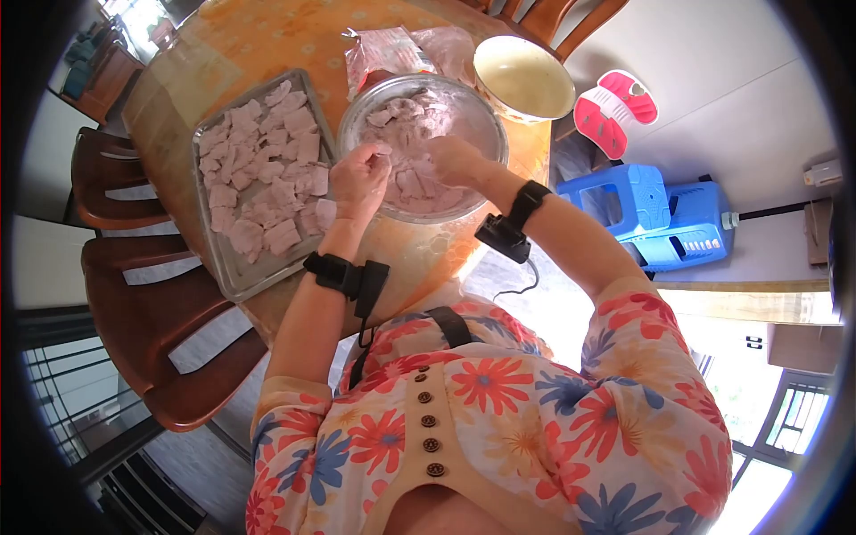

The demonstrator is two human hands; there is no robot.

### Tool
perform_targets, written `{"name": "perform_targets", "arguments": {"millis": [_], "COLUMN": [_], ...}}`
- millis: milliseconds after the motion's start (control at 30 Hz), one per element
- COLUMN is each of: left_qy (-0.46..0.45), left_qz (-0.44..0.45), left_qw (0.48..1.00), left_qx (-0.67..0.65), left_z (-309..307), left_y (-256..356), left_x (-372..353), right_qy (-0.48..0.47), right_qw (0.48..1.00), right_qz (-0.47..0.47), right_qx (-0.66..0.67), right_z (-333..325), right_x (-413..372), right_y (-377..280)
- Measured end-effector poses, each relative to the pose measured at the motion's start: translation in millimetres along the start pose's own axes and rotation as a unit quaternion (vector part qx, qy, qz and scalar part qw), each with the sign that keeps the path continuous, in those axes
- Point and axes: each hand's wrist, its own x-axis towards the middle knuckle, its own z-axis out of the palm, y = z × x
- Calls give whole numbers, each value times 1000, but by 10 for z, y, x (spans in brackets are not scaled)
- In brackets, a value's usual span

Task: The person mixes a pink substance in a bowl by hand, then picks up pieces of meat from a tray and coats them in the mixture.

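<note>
A round metal bowl [352,100] holds pale, powder-coated pieces [415,183] and loose white powder. Over its left rim, my left hand [359,183] is closed, fingertips pinched together; what they hold is too small to make out. My right hand [456,162] reaches inside the bowl with curled fingers, touching the coated pieces, and its grip is partly hidden. Left of the bowl lies a rectangular metal tray [234,283] with many similar coated pieces [267,169] spread over it. One pale piece [325,214] sits at the tray's right edge, beside my left wrist.
Behind the bowl lies a clear plastic bag with red print [388,52]. A cream enamel basin [524,76] stands at the back right of the orange-covered table [223,40]. Wooden chairs [156,312] line the left side. Blue plastic containers [660,214] stand to the right.
</note>
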Motion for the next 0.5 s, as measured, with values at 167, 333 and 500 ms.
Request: {"name": "perform_targets", "arguments": {"millis": [167,333,500], "left_qy": [5,15,-4], "left_qz": [2,49,25], "left_qw": [1000,996,1000], "left_qx": [-8,73,12], "left_z": [33,13,-31], "left_y": [-76,10,-44], "left_x": [11,23,33], "right_qy": [-66,-17,-103], "right_qw": [991,985,992], "right_qz": [-114,-169,-77], "right_qx": [1,-38,-3], "right_z": [360,131,198], "right_x": [288,131,310], "right_y": [-161,-441,-242]}}
